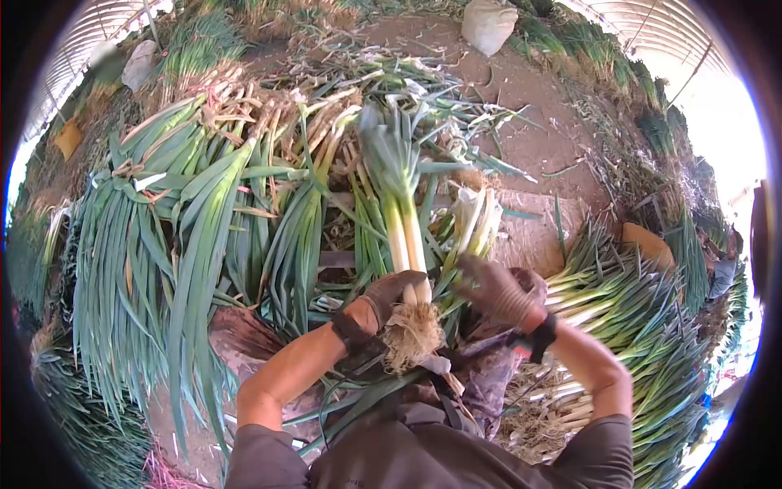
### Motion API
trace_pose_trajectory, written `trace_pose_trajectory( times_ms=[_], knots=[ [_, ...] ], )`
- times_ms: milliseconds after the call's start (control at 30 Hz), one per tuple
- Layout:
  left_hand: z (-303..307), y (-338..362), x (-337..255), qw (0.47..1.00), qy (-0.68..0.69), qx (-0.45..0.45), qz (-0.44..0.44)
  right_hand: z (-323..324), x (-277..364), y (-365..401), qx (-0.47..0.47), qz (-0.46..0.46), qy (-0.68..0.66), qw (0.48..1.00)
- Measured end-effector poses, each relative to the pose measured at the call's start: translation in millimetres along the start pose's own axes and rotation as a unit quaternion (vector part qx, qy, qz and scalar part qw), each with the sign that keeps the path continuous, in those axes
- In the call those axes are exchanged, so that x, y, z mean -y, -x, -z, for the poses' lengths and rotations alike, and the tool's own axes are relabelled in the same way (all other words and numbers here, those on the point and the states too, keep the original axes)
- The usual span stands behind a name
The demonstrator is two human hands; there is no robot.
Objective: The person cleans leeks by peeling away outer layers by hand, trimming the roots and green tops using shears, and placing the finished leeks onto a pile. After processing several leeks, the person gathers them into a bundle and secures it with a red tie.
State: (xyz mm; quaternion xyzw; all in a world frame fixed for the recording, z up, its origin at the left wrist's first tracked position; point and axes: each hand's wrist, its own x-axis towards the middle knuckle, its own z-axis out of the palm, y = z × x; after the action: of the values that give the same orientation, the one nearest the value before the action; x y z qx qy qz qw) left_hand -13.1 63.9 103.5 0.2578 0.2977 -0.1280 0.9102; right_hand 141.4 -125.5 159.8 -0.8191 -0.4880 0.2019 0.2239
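My left hand [389, 295], in a dark glove, is closed around the white lower stalks of a few leeks [396, 216]. Their green leaves point away from me, and the brown root tuft [413, 336] hangs over my lap. To the right of those stalks, my gloved right hand [495, 293] is held with its fingers apart and nothing in it, slightly blurred. Just beyond it lie pale leek stalks [478, 218]. A dark band circles each wrist.
Long-leaved leeks [134, 261] are heaped along the left. More leeks [643, 326] are stacked on the right, roots toward me. Loose trimmed leaves [391, 69] litter the ground ahead. A flat board [538, 232] lies right of centre, and a whitish sack [489, 24] stands farther back.
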Motion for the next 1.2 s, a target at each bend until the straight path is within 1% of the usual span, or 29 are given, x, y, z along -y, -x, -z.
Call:
trace_pose_trajectory(
  times_ms=[33,67,133,167,200,233,267,300,333,367,400,433,467,533,600,633,667,700,733,800,867,933,967,1000,1033,1067,1100,1133,1200],
  knots=[
    [45.2,-48.3,22.1,0.998,-0.011,0.055,0.004,-23.2,2.2,10.7,0.011,-0.022,-0.070,0.997],
    [38.5,-31.1,29.0,0.996,-0.060,0.050,-0.038,-46.9,7.1,20.4,0.019,-0.045,-0.141,0.989],
    [26.7,-19.1,48.4,0.993,-0.015,0.113,-0.019,-87.7,10.0,38.6,-0.025,-0.097,-0.235,0.967],
    [-3.8,5.9,49.1,0.997,0.010,0.081,0.005,-91.9,26.4,42.2,-0.007,-0.110,-0.396,0.911],
    [12.0,-2.3,60.3,0.988,0.012,0.149,0.039,-89.6,43.7,45.4,0.002,-0.117,-0.546,0.830],
    [39.2,-23.4,76.5,0.988,-0.061,0.144,-0.019,-83.2,46.7,47.0,0.022,-0.101,-0.577,0.810],
    [56.8,-42.0,89.6,0.976,-0.136,0.155,-0.068,-92.4,45.1,48.7,-0.044,-0.079,-0.558,0.825],
    [48.9,-35.8,88.2,0.981,-0.107,0.162,-0.007,-87.4,32.5,49.4,0.034,-0.050,-0.481,0.874],
    [39.4,-29.6,86.5,0.982,-0.078,0.165,0.054,-108.2,20.9,56.2,0.029,-0.094,-0.550,0.829],
    [37.1,-30.9,86.2,0.985,-0.119,0.101,0.076,-120.9,22.1,59.9,-0.045,-0.114,-0.548,0.827],
    [20.0,-14.5,81.1,0.981,-0.175,0.082,0.027,-122.1,27.8,63.4,-0.080,-0.139,-0.568,0.807],
    [67.6,-42.6,82.9,0.966,-0.240,0.071,0.071,-145.3,18.9,63.0,-0.130,-0.173,-0.509,0.833],
    [46.3,-27.7,77.6,0.941,-0.333,0.059,-0.023,-145.2,24.3,64.1,-0.133,-0.171,-0.548,0.808],
    [43.2,-26.0,51.8,0.871,-0.483,0.080,-0.038,-141.9,32.3,66.3,-0.137,-0.167,-0.587,0.780],
    [18.8,-17.4,23.3,0.789,-0.610,0.063,-0.024,-131.6,33.9,66.9,-0.121,-0.163,-0.616,0.762],
    [23.4,-25.8,17.2,0.810,-0.587,0.013,-0.004,-129.8,33.8,65.1,-0.125,-0.154,-0.623,0.756],
    [42.7,-47.7,20.4,0.882,-0.470,0.002,-0.026,-127.7,32.6,63.8,-0.125,-0.158,-0.598,0.776],
    [60.2,-73.8,16.9,0.956,-0.293,0.006,-0.010,-124.3,29.8,60.6,-0.114,-0.157,-0.570,0.798],
    [70.6,-91.2,11.3,0.994,-0.104,0.009,0.008,-121.4,26.7,60.3,-0.101,-0.158,-0.543,0.819],
    [59.2,-105.6,-4.0,0.993,-0.067,0.097,-0.008,-93.0,26.9,70.5,-0.094,-0.144,-0.409,0.896],
    [39.0,-113.7,-20.3,0.983,-0.028,0.178,-0.023,-59.4,29.3,87.7,-0.064,-0.146,-0.285,0.945],
    [11.0,-119.4,-33.3,0.966,0.012,0.256,-0.042,-26.2,23.3,105.2,-0.059,-0.110,-0.142,0.982],
    [-10.0,-124.3,-36.8,0.978,0.111,0.146,-0.095,-2.3,21.1,117.1,-0.055,-0.096,-0.067,0.992],
    [-58.2,-102.9,-35.0,0.980,0.073,0.094,-0.162,21.2,15.6,126.4,-0.052,-0.085,0.011,0.995],
    [-69.0,-113.7,-43.1,0.969,0.026,0.115,-0.219,41.1,7.3,134.1,-0.093,-0.073,0.129,0.985],
    [-78.0,-128.6,-55.6,0.952,-0.021,0.138,-0.271,59.7,-3.1,143.6,-0.130,-0.064,0.244,0.959],
    [-98.4,-138.8,-68.6,0.948,-0.013,0.196,-0.251,81.2,-18.3,148.8,-0.149,-0.040,0.238,0.959],
    [-123.4,-151.7,-88.1,0.940,-0.004,0.252,-0.231,92.3,-37.9,148.0,-0.191,-0.055,0.259,0.945],
    [-189.9,-162.9,-115.4,0.923,-0.044,0.300,-0.238,129.7,-62.1,165.1,-0.284,-0.079,0.306,0.905]
  ],
)
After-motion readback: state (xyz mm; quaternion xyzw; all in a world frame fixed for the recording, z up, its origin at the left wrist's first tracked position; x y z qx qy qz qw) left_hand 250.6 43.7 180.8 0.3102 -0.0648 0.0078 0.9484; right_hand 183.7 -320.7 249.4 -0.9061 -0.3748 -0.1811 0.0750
